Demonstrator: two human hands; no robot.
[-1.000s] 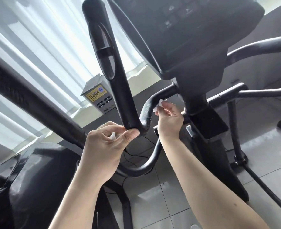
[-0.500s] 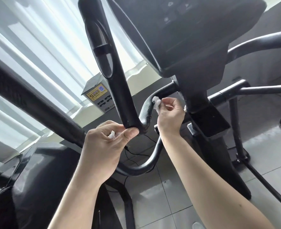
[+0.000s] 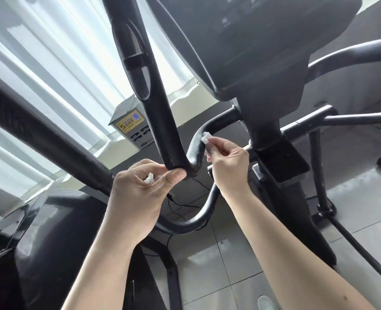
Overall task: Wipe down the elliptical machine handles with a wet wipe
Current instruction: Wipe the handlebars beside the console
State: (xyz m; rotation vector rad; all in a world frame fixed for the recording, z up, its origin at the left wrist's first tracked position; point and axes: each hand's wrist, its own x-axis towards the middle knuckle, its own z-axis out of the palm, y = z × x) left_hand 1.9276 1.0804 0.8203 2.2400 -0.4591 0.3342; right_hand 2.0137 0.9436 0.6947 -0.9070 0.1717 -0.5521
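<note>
Indoor exercise room, home or gym not distinguishable. Black elliptical machine (image 3: 263,63) fills the centre; sheer curtains (image 3: 50,52) over a bright window at 10 o'clock; grey tiled floor (image 3: 364,220) at 4 o'clock.

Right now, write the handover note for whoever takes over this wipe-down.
Left hand grips the bottom bend of the black handle, a white wad tucked in its palm.
Right hand pinches the wet wipe against the handle's rising curve.
Done: cannot tell which stretches are wiped.
Left: likely the upright grip, then the other handles.
</note>
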